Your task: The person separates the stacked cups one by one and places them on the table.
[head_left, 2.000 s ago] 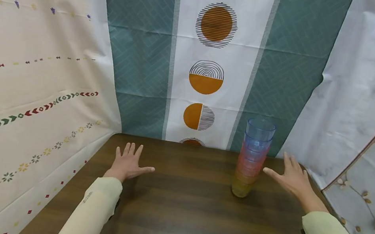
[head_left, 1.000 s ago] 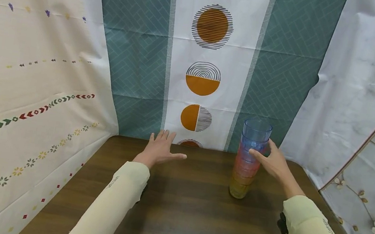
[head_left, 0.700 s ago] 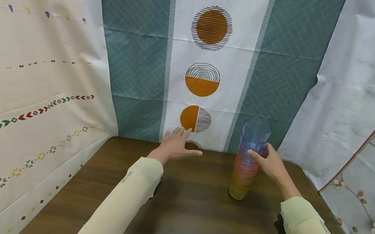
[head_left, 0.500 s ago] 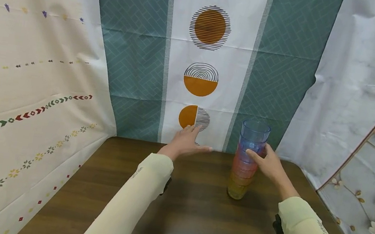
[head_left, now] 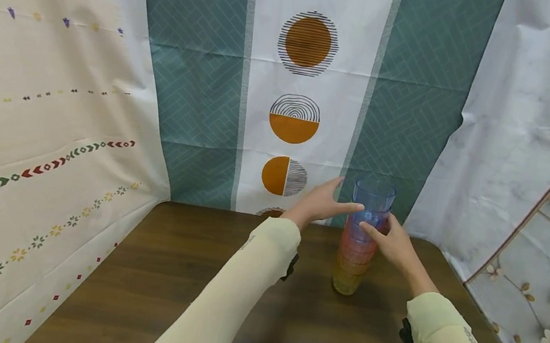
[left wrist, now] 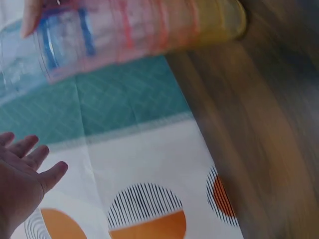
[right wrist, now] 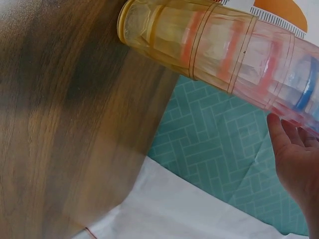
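Observation:
A tall stack of see-through cups stands upright on the brown table, right of the middle. Its top cups are blue, the middle ones pink and the lowest ones yellow. My right hand holds the upper part of the stack from the right, thumb across the front and fingers round the back. From the left comes my left hand, fingers extended and thumb tip right at the blue cups in the head view. The left wrist view shows that left hand apart from the stack, spread and holding nothing.
Behind the table hangs a green and white cloth with orange circles. A cream patterned cloth covers the left side, and a white flowered cloth the right. The stack stands near the back edge.
My left hand has moved right across the table to the stack. My right hand has come in from the right and taken hold of the upper cups. The stack stands where it was.

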The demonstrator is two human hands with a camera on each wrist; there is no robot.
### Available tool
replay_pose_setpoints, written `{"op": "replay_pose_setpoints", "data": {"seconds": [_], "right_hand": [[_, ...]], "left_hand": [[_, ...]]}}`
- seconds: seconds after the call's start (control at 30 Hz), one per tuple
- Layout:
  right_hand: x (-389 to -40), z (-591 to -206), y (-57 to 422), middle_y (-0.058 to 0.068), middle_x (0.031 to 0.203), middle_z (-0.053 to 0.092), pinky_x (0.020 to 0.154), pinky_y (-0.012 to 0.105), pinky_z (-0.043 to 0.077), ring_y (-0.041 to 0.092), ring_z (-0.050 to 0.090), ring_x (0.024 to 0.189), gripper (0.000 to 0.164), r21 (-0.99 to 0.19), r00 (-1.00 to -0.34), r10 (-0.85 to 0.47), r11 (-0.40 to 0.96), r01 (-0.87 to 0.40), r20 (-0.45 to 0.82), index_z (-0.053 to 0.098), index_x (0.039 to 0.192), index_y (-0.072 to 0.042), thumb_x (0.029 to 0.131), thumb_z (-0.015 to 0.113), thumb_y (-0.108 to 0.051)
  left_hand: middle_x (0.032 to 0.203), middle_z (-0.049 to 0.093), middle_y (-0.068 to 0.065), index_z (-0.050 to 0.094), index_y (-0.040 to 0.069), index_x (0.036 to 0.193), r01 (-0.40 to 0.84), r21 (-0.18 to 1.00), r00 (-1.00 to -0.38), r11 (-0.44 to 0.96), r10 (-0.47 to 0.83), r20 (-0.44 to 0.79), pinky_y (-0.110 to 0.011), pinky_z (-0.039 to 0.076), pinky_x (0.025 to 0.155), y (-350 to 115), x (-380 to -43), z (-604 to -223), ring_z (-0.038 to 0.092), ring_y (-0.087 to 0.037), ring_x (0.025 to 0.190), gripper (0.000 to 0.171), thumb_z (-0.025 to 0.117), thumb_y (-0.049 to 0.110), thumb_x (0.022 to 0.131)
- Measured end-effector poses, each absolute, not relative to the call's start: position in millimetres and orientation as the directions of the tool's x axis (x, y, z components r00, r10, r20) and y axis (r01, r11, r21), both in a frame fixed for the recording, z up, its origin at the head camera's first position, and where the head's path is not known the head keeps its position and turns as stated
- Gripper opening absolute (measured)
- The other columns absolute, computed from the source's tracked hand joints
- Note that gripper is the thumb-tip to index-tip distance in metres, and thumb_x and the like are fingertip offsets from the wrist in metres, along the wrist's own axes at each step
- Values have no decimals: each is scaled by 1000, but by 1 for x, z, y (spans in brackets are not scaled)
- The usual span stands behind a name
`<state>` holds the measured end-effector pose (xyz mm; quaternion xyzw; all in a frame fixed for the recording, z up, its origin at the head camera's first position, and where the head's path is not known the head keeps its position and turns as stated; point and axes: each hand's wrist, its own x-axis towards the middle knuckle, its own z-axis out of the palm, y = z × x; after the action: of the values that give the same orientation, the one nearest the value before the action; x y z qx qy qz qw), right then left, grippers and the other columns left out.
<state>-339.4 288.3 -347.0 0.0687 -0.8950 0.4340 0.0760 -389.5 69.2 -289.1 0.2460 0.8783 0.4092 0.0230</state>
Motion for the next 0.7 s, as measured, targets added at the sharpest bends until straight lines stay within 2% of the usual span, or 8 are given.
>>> {"op": "replay_pose_setpoints", "data": {"seconds": [0.23, 0.43, 0.7], "right_hand": [[-338, -347, 288, 32, 148, 37, 106, 63, 34, 50, 38, 134, 93, -766, -974, -68, 607, -211, 215, 15, 155, 3, 96, 55, -57], [-339, -347, 288, 31, 148, 38, 106, 63, 34, 49, 39, 134, 92, -767, -973, -72, 604, -219, 221, 16, 155, 3, 96, 55, -56], [-339, -349, 290, 31, 144, 41, 106, 62, 35, 48, 42, 131, 91, -769, -972, -62, 601, -217, 226, 19, 154, 4, 96, 56, -56]], "left_hand": [[154, 42, -4, 30, 15, 156, 388, 796, -882, 464, 437, 176, -46, 43, 106, 97, -389, -285, 44, -26, 137, 95, 74, 57, 82], [150, 47, -4, 36, 14, 153, 352, 855, -909, 381, 356, 215, -42, 45, 104, 107, -387, -282, 48, -23, 134, 89, 76, 52, 83], [148, 48, -6, 37, 11, 152, 372, 909, -901, 190, 310, 304, -41, 43, 106, 92, -396, -250, 48, -23, 133, 86, 75, 50, 85]]}}
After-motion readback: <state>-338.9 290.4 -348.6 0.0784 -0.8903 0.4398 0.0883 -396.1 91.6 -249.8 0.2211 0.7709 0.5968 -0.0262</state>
